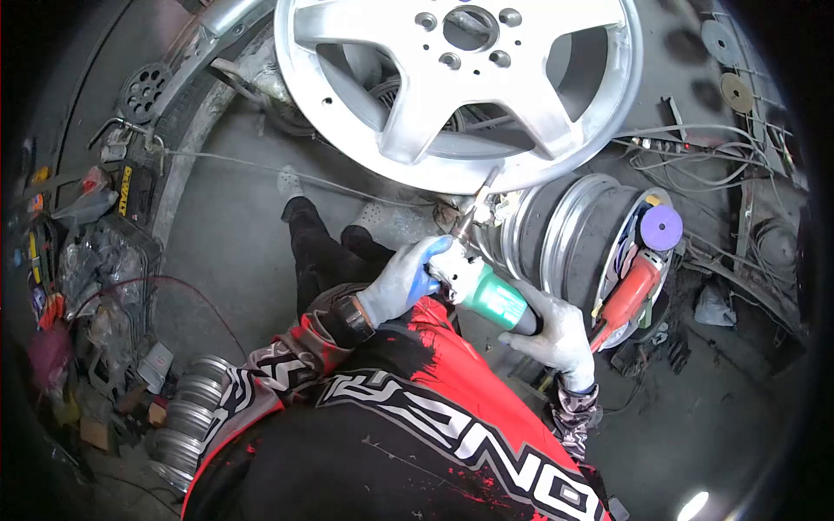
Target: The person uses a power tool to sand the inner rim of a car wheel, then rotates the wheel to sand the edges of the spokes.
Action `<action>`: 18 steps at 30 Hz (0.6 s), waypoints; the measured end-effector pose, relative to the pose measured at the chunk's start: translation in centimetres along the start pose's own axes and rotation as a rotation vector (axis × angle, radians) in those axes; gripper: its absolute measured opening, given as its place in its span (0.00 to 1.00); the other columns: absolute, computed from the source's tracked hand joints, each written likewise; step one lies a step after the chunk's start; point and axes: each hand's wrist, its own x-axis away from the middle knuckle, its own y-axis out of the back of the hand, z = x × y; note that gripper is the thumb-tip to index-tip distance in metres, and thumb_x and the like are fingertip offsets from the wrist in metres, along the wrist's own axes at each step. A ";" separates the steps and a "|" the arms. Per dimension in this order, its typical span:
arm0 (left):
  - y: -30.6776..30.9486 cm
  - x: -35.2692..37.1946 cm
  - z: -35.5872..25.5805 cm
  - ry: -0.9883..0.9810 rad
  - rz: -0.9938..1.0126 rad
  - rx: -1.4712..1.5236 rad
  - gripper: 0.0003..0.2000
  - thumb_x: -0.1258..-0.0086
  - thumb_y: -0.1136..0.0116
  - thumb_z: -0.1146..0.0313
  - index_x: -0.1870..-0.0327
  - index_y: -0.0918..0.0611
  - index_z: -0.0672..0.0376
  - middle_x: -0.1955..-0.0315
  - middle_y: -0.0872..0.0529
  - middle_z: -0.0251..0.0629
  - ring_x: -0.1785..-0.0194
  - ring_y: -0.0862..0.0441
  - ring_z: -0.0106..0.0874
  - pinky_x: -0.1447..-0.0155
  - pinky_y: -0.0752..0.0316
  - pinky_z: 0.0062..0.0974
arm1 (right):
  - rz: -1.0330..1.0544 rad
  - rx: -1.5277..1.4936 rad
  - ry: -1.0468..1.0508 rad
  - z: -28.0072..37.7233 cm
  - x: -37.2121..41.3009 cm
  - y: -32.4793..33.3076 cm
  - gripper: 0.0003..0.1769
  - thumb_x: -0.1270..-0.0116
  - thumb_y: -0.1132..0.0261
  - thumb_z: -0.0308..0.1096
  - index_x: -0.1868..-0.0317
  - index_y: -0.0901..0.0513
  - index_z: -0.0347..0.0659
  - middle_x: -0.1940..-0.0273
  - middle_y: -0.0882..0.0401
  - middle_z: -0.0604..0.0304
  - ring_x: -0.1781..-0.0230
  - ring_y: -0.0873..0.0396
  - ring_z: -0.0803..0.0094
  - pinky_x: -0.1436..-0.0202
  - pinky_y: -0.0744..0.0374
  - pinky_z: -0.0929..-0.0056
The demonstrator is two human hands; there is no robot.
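Observation:
My left hand [401, 282], in a grey and blue glove, is wrapped round the metal head of a green power tool [497, 297]. Around the dark rear end of the same tool my right hand [556, 333] is closed, in a pale grey glove. The tool's thin spindle points up and right, its tip at the lower rim of a silver five-spoke wheel [417, 113]. Whether the tip touches the rim I cannot tell. The fingertips of both hands are partly hidden.
Another wheel rim [573, 227] lies right of the tool, with a red power tool [632, 291] and a purple disc [661, 227] on it. Cables [695, 143] run at the right. Stacked rims [193, 412] and clutter in plastic [117, 282] are at the left.

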 end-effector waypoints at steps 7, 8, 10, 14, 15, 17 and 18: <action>6.1 3.3 -2.3 0.479 -0.079 0.743 0.18 0.17 0.40 0.59 0.37 0.20 0.63 0.49 0.12 0.39 0.43 0.13 0.35 0.36 0.19 0.37 | 0.106 -0.059 0.078 2.4 -3.6 -3.5 0.46 0.48 0.18 0.55 0.28 0.19 0.52 0.54 0.11 0.47 0.52 0.12 0.46 0.50 0.15 0.51; 6.7 4.4 -2.4 0.106 -0.079 0.078 0.20 0.22 0.33 0.62 0.37 0.20 0.63 0.47 0.12 0.42 0.42 0.13 0.36 0.36 0.19 0.38 | 0.098 -0.087 0.102 3.0 -3.9 -3.8 0.46 0.48 0.18 0.55 0.28 0.19 0.53 0.52 0.11 0.47 0.51 0.12 0.46 0.50 0.15 0.51; 8.2 5.0 -3.1 -0.189 -0.034 -0.699 0.29 0.37 0.19 0.68 0.37 0.21 0.65 0.44 0.12 0.50 0.42 0.11 0.41 0.37 0.17 0.39 | 0.058 -0.127 0.159 3.5 -4.2 -4.7 0.46 0.47 0.19 0.54 0.27 0.20 0.54 0.48 0.11 0.48 0.49 0.12 0.46 0.49 0.15 0.52; 8.2 5.9 -5.1 -0.215 -0.020 -0.769 0.25 0.34 0.22 0.70 0.38 0.20 0.64 0.45 0.12 0.51 0.44 0.10 0.42 0.38 0.17 0.37 | 0.019 -0.121 0.142 3.3 -3.3 -6.8 0.45 0.47 0.19 0.52 0.27 0.21 0.53 0.48 0.11 0.48 0.49 0.12 0.48 0.47 0.16 0.51; 7.9 5.7 -5.4 -0.386 -0.013 -0.801 0.23 0.31 0.27 0.73 0.37 0.21 0.65 0.47 0.12 0.52 0.46 0.10 0.44 0.41 0.16 0.37 | 0.007 -0.128 0.143 3.4 -3.0 -7.1 0.45 0.47 0.19 0.52 0.27 0.21 0.53 0.48 0.11 0.48 0.49 0.12 0.48 0.47 0.16 0.51; 7.0 5.4 -6.5 -0.559 0.006 -0.834 0.21 0.27 0.32 0.75 0.35 0.22 0.66 0.49 0.11 0.52 0.49 0.09 0.45 0.44 0.15 0.37 | -0.019 -0.111 0.127 4.3 -2.5 -7.5 0.46 0.46 0.20 0.50 0.25 0.22 0.52 0.49 0.11 0.48 0.50 0.12 0.47 0.46 0.16 0.50; 6.6 5.1 -7.2 -0.197 -0.027 -0.503 0.17 0.23 0.36 0.71 0.38 0.20 0.66 0.49 0.11 0.51 0.50 0.09 0.41 0.44 0.16 0.35 | -0.031 -0.119 0.125 4.7 -2.3 -8.0 0.46 0.46 0.20 0.50 0.25 0.22 0.52 0.49 0.11 0.48 0.50 0.12 0.47 0.46 0.16 0.50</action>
